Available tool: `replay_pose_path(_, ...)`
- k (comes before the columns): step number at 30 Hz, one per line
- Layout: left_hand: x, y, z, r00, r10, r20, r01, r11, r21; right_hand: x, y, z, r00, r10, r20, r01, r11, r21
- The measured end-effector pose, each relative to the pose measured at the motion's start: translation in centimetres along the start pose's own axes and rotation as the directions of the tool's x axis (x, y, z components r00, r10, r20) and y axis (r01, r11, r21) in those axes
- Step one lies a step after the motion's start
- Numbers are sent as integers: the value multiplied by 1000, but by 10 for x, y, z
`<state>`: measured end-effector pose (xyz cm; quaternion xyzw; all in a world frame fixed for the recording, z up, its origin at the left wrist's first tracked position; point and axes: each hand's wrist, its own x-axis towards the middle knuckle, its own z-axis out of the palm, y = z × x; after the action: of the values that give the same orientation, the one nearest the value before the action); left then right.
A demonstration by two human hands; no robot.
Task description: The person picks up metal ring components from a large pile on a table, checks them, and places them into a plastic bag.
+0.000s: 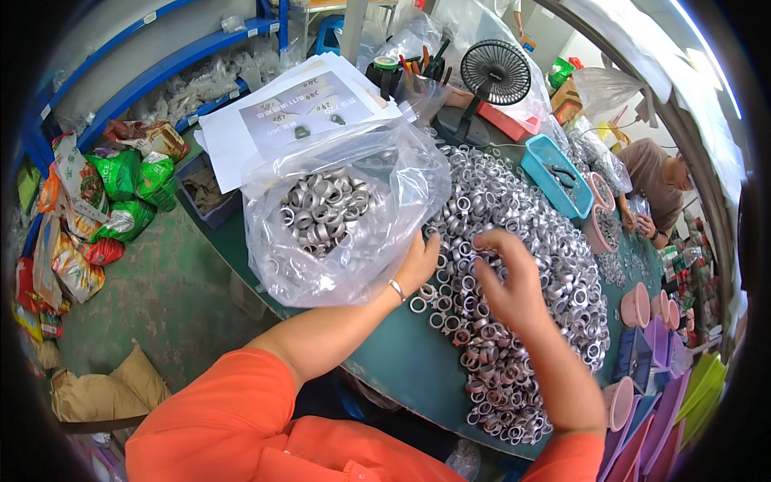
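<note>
A large heap of small silver metal rings (526,249) spreads over the green table, many with a small lug on one side. My right hand (514,281) hovers over its middle, thumb and forefinger apart, with nothing seen between them. My left hand (419,263), a bracelet at its wrist, is at the heap's left edge, against the clear plastic bag (265,233). Its fingers are mostly hidden, so whether they hold anything does not show. Inside the wide-mouthed bag lies a pile of similar rings (325,209). Printed paper sheets (269,120) lie behind the bag.
A black desk fan (495,74) stands behind the heap, near a blue tray (554,181) holding pliers. Pink bowls (634,305) and plastic bins line the right side. Across the table another person (654,189) handles small items. Blue shelving (173,64) and packets (120,201) fill the left.
</note>
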<state>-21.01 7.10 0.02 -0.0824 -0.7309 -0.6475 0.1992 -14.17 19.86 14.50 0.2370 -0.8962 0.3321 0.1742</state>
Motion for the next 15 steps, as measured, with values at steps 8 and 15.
replay_pose_path(8, 11, 3, -8, 978, -203, 58, 193, 972, 133, 142, 136, 97, 972, -149, 184, 197, 939, -281)
replay_pose_path(15, 15, 8, -12, 981, -191, 41, 169, 934, 316, 188, 137, 154, 892, 404, 204, -240, 805, -543)
